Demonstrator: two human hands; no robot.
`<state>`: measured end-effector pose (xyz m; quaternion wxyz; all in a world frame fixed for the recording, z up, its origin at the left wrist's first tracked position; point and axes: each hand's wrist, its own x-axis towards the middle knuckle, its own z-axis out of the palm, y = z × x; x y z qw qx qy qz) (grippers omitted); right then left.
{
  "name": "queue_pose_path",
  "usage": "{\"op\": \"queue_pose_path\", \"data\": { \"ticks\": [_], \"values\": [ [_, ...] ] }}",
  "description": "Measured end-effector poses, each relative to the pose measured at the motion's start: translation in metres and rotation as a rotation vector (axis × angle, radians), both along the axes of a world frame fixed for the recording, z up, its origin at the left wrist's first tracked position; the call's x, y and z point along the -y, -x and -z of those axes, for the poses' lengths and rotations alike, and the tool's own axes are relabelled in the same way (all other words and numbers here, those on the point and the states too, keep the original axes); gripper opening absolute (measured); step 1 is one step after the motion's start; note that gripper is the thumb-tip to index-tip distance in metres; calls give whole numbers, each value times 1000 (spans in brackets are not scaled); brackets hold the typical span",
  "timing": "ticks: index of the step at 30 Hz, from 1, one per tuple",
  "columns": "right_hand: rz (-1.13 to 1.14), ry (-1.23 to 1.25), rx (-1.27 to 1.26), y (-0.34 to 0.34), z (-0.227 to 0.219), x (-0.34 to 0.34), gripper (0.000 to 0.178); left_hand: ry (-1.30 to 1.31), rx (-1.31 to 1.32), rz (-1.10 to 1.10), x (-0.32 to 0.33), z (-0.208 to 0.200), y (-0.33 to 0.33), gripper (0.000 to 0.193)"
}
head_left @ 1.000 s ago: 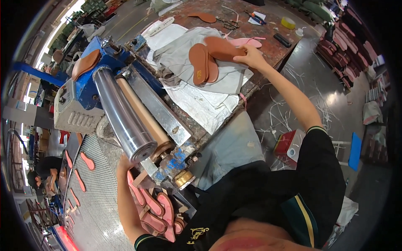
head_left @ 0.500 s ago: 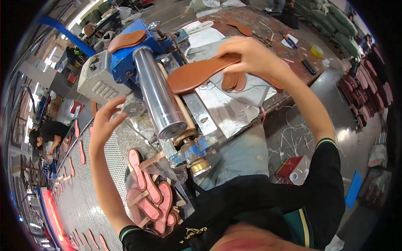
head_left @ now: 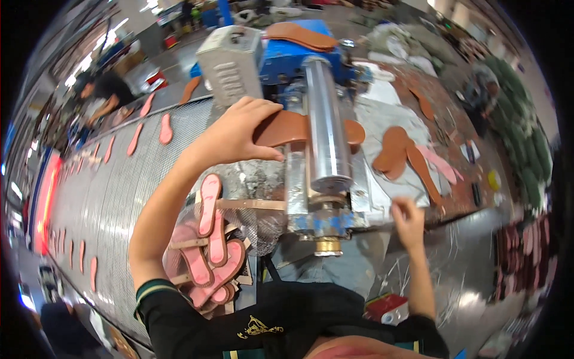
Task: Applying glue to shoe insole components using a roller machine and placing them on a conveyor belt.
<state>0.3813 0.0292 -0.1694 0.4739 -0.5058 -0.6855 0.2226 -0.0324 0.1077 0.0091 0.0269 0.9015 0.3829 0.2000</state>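
Left hand (head_left: 242,133) pinches a brown insole (head_left: 283,128), its middle under the roller (head_left: 326,125)! Right hand (head_left: 410,222), half-curled beside the surface (head_left: 459,192), grip unclear.

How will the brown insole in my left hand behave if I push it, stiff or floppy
The brown insole is probably flexible but not floppy: it looks thin, yet stays fairly flat between your left hand and the steel roller. Its sheen suggests it may be slightly slick. Being flat, it seems unlikely to roll.
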Motion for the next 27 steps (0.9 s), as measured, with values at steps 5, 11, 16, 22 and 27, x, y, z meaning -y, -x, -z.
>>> {"op": "queue_pose_path", "data": {
  "ticks": [5, 11, 16, 22, 27],
  "values": [
    [-118, 471, -52, 2, 84, 52, 10, -64, -150, -156, 14, 2, 28, 77],
    [-280, 717, 30, -2, 158, 60, 14, 214, 66, -356, 35, 34, 74, 66],
    [-301, 790, -55, 5, 172, 46, 12, 678, 1351, -521, 119, 90, 155, 45],
    [-260, 757, 80, -10, 195, 41, 15, 396, 2162, -642, 246, 162, 243, 28],
    [-296, 671, -50, -18, 212, 43, 18, -23, 2468, -754, 331, 223, 301, 34]
  ]
}}
